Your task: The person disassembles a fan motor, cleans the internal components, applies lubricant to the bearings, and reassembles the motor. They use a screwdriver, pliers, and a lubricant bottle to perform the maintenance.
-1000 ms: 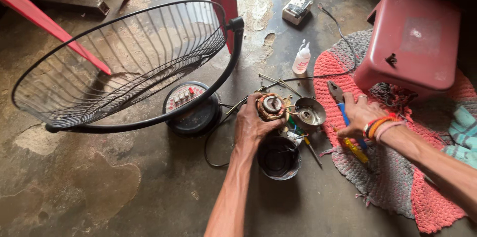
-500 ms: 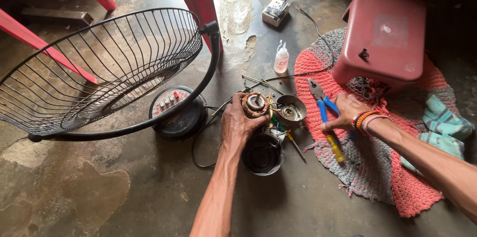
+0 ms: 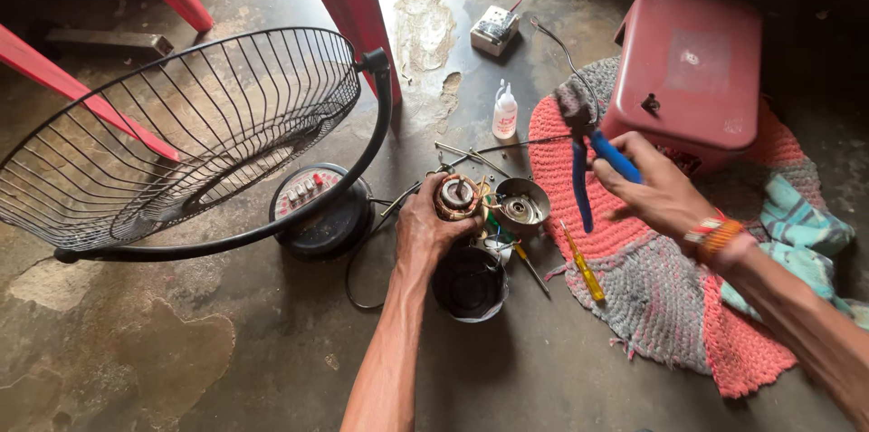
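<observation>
Only one view here, the head cam looking down at a concrete floor (image 3: 226, 369).

Packages and labels first: a small white squeeze bottle (image 3: 504, 112) stands upright near the mat's left edge, with a pale label I can't make out. Above it sits a little grey box (image 3: 494, 31) with wires coming off it. A red plastic case (image 3: 692, 70) rests on the top of the mat (image 3: 652, 287), which is woven in pink and grey, and has a faded square patch on its lid.

Left hand (image 3: 430, 233) is wrapped around the fan motor (image 3: 457, 196), fingers curled tight on its copper windings. The motor sits mid-floor, just beside a round metal cap (image 3: 522, 207) and above a black housing (image 3: 468, 283). Right hand (image 3: 656, 192) is gripping blue-handled pliers (image 3: 584, 156), lifted over the mat, fingers closed round the handles. A yellow screwdriver (image 3: 581, 264) lies at the mat's edge. The wire fan guard (image 3: 181, 138) leans over the fan base (image 3: 319, 210) on the left.

Versus half a second back: the pliers were lying down on the mat under the right hand, now they're up in the air. Left hand hasn't budged from the motor.
</observation>
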